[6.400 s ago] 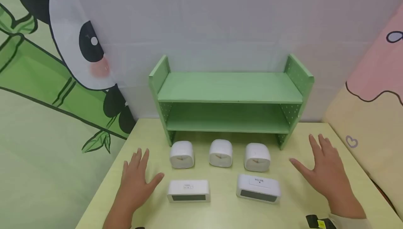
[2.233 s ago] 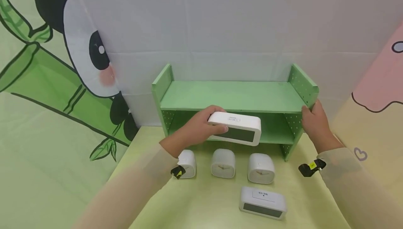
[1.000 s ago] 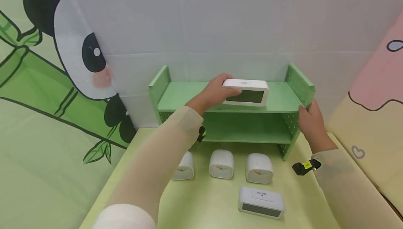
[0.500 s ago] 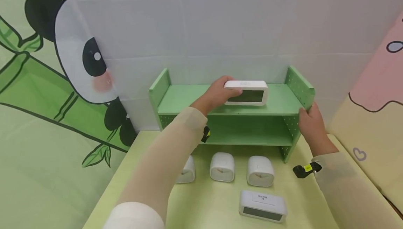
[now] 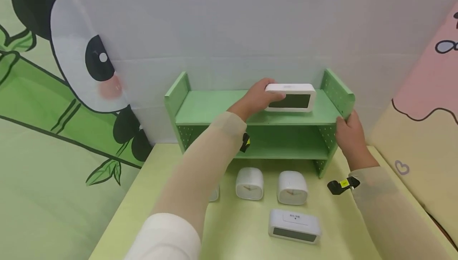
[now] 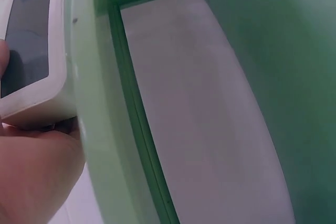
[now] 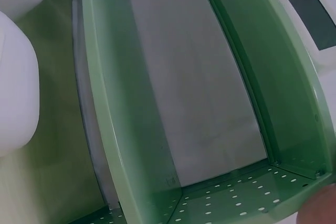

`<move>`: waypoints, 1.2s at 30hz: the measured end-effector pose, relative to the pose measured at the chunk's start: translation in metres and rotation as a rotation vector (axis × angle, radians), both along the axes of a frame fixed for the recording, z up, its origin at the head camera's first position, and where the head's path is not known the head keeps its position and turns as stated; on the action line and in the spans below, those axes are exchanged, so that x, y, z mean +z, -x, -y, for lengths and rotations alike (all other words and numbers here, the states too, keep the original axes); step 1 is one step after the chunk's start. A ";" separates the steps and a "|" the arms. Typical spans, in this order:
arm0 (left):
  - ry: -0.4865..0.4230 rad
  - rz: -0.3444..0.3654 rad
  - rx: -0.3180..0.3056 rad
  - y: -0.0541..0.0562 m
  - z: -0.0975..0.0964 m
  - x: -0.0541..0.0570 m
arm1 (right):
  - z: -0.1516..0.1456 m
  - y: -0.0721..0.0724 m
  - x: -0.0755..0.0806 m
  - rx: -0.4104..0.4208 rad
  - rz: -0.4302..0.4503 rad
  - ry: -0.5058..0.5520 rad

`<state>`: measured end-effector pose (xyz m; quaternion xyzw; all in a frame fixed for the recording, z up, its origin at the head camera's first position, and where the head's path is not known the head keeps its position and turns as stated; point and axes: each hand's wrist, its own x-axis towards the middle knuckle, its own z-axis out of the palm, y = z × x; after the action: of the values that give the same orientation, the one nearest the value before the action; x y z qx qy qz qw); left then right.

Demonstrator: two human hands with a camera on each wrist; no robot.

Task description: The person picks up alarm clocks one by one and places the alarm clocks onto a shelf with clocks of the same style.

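Note:
My left hand (image 5: 257, 97) grips the left end of a white digital clock (image 5: 294, 101), thumb across its dark front and the fingers mostly behind. That clock is upright at the right half of the top board of a green two-tier shelf (image 5: 211, 103). In the left wrist view, the clock (image 6: 29, 40) shows close against the board's edge, with part of the left hand (image 6: 39, 171) below it. My right hand (image 5: 351, 134) holds the front edge of the shelf's right side panel; only a bit of the right hand (image 7: 319, 207) appears in the right wrist view.
A second digital clock (image 5: 295, 226) lies on the pale yellow table (image 5: 236, 228) in front. Behind it stand small rounded white clocks, one in the middle (image 5: 249, 183), one to the right (image 5: 292, 187) and one mostly behind my left sleeve (image 5: 214, 193). A cloth wall (image 5: 250, 25) rises behind the shelf.
My left hand took the front-left digital clock off the table, raised it to the top board, then shifted it slightly right. The right hand went from hovering open to holding the side panel.

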<state>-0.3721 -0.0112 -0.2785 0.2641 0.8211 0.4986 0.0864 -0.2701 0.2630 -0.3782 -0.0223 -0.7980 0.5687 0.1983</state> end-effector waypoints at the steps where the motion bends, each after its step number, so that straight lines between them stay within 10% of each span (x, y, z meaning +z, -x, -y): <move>1: -0.001 0.005 -0.001 0.001 -0.002 0.000 | 0.000 0.000 0.000 0.001 0.000 0.005; 36: 0.138 0.055 0.156 0.011 -0.010 -0.006 | 0.008 0.000 0.001 -0.006 0.006 0.025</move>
<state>-0.3831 -0.0008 -0.2845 0.1789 0.8689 0.4531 0.0880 -0.2701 0.2547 -0.3771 -0.0289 -0.7912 0.5781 0.1972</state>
